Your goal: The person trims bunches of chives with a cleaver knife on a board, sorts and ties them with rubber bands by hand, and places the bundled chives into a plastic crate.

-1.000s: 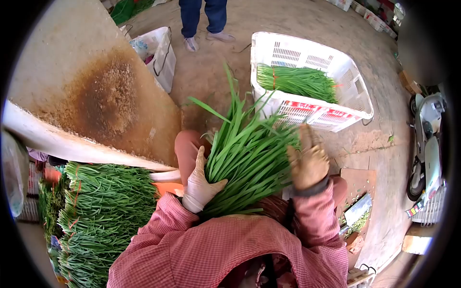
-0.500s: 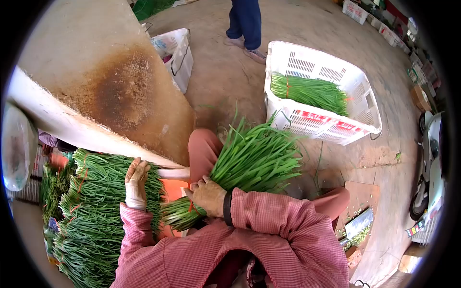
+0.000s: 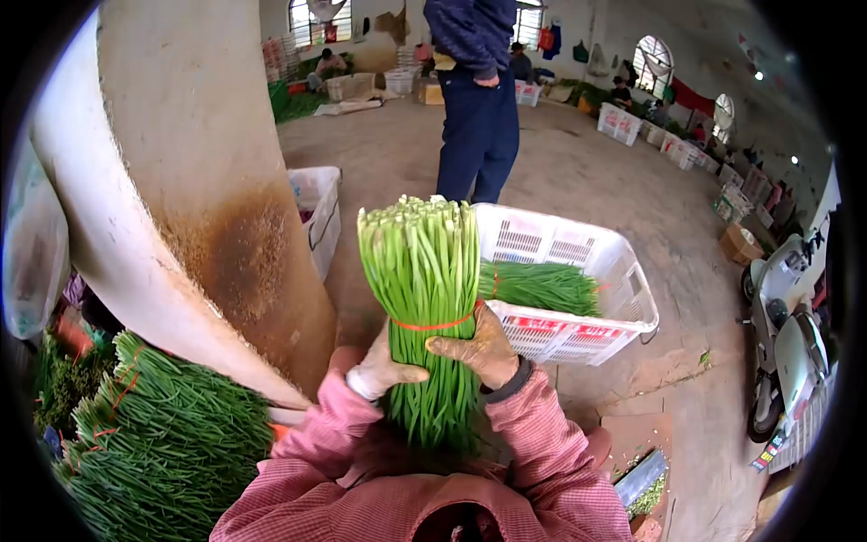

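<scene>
In the head view, the left hand point(image 3: 388, 364) and right hand point(image 3: 481, 349) clasp a banded green bunch point(image 3: 424, 271) upright between them, apparently a holding-up step, any next move calling for an even two-sided grip, a crate point(image 3: 562, 345) beyond the right hand.

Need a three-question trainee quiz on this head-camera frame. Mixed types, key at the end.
1. True or false: the left hand and the right hand both grip the upright bundle of long green stalks with pale ends.

2. The thin band around that bundle is: A) blue, B) red-orange, C) white.

3. What lies inside the white slotted plastic crate beyond the right hand?

Key: 1. True. 2. B. 3. Another banded green bundle, lying on its side.
</scene>
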`<state>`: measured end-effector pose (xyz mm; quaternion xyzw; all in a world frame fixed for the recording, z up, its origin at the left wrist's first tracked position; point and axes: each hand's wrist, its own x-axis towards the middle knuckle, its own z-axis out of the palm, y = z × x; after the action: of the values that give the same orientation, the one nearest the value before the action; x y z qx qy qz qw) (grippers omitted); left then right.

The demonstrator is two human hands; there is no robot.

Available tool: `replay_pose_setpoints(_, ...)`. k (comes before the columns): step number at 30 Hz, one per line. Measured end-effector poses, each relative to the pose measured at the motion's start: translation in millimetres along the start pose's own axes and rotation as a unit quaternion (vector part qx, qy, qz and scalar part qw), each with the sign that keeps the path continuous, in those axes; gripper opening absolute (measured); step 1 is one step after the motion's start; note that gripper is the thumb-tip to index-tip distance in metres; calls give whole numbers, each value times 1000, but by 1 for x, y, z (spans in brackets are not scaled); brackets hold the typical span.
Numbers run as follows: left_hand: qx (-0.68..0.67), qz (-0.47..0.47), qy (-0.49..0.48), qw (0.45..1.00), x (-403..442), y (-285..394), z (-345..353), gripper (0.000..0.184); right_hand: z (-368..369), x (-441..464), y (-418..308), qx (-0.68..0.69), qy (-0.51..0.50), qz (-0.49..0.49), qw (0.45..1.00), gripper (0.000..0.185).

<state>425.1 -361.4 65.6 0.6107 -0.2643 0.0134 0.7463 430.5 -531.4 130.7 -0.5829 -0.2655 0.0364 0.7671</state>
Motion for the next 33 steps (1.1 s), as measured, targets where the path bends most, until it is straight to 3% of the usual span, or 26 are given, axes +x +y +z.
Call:
replay_pose_setpoints(2, -87, -13, -46, 995, 15, -6, 17, 90, -2, -10, -4, -78, 53, -64, 993, 80)
replay_pose_setpoints(3, -169, -43, -81, 981, 20, -9, 23, 84, -9, -11, -18, -243, 59, -135, 959, 85)
replay_pose_setpoints(4, -151, -13, -102, 983, 20, -14, 30, 73, -12, -16, -26, -314, 72, -136, 937, 88)
replay_pose_setpoints(6, -159, -90, -130, 975, 10, -25, 43, 70, -17, -25, -42, -452, 98, -133, 876, 93)
replay_pose_setpoints(8, -187, -140, -136, 963, 1, -26, 62, 69, -16, -8, -68, -153, 160, -8, 975, 91)
replay_pose_setpoints(10, -211, -189, -135, 949, -7, -28, 70, 69, -36, 19, -73, -97, 192, -46, 976, 89)
replay_pose_setpoints(12, -201, -215, -116, 949, -9, -33, 71, 73, -62, 33, -69, -114, 317, -54, 940, 87)
replay_pose_setpoints(14, -200, -200, -91, 955, -9, -34, 69, 67, -83, 15, -62, -160, 320, -33, 933, 93)
replay_pose_setpoints(17, -177, -158, -26, 971, -5, -29, 67, 64, -59, -36, -22, -191, 156, -20, 969, 113)
replay_pose_setpoints(18, -145, -139, -17, 979, -3, -28, 66, 67, -48, -43, -7, -233, 129, -84, 960, 110)
replay_pose_setpoints(20, -112, -119, -17, 986, 1, -25, 65, 70, -22, -37, -27, -195, 170, -194, 946, 105)
replay_pose_setpoints(21, -90, -104, -27, 990, 0, -21, 65, 69, -28, -34, -41, -256, 157, -190, 935, 99)
replay_pose_setpoints(23, -34, -79, -52, 995, -5, -17, 67, 69, -42, -23, -69, -423, 66, -204, 881, 66)
replay_pose_setpoints(24, -35, -81, -56, 995, -8, -19, 69, 69, -41, -21, -69, -424, 70, -202, 880, 66)
replay_pose_setpoints(26, -73, -101, -22, 992, -13, -26, 77, 69, -35, -15, -62, -391, 94, -148, 904, 41)
replay_pose_setpoints(27, -76, -113, -12, 991, -16, -28, 79, 71, -30, -14, -52, -380, 156, -186, 893, 22)
replay_pose_setpoints(28, -80, -112, -12, 990, -19, -34, 81, 71, -33, -14, -51, -383, 154, -184, 892, 22)
replay_pose_setpoints(30, -41, -113, 17, 993, -23, -43, 83, 73, -40, -17, -53, -218, 206, -58, 952, 17)
replay_pose_setpoints(32, -42, -104, 22, 993, -26, -45, 84, 74, -41, -19, -58, -132, 191, -137, 963, 23)
replay_pose_setpoints(33, -43, -92, 23, 995, -24, -43, 84, 75, -36, -20, -67, -230, 166, -193, 939, 20)
